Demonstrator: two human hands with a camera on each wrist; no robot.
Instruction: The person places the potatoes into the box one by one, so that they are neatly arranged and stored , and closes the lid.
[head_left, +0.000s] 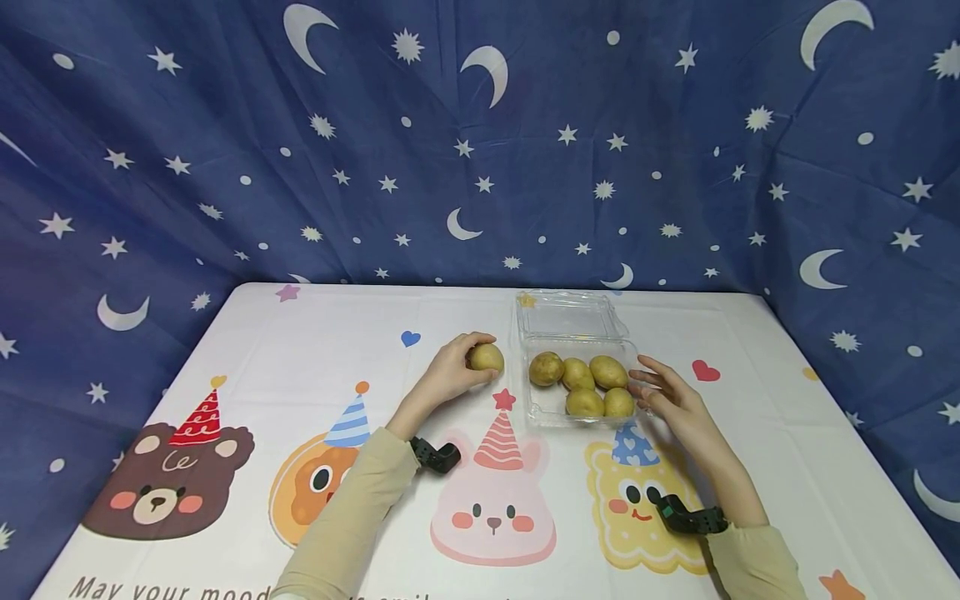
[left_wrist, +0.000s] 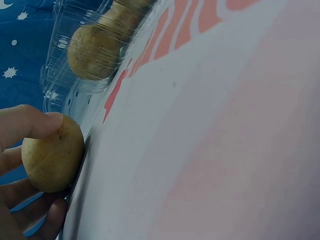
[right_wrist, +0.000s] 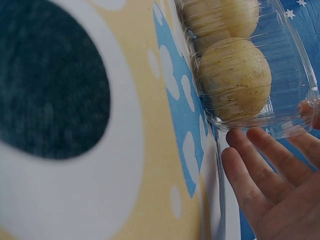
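A round yellow potato (head_left: 489,358) is held in my left hand (head_left: 454,367), thumb on the near side and fingers around the far side. In the left wrist view this potato (left_wrist: 54,157) is close over the tablecloth, left of the clear plastic container (head_left: 546,407). Several potatoes (head_left: 585,403) lie in the container, whose hinged lid (head_left: 570,315) is folded back behind it. My right hand (head_left: 670,397) is at the container's right side. Its fingers are loosely extended, and in the right wrist view the fingertips (right_wrist: 235,136) are right at the plastic wall.
A white tablecloth (head_left: 360,317) printed with cartoon faces covers the table. Behind it hangs a dark blue curtain (head_left: 420,200) with moons and stars. Each wrist wears a black camera, one on the left wrist (head_left: 437,456) and another on the right wrist (head_left: 690,515).
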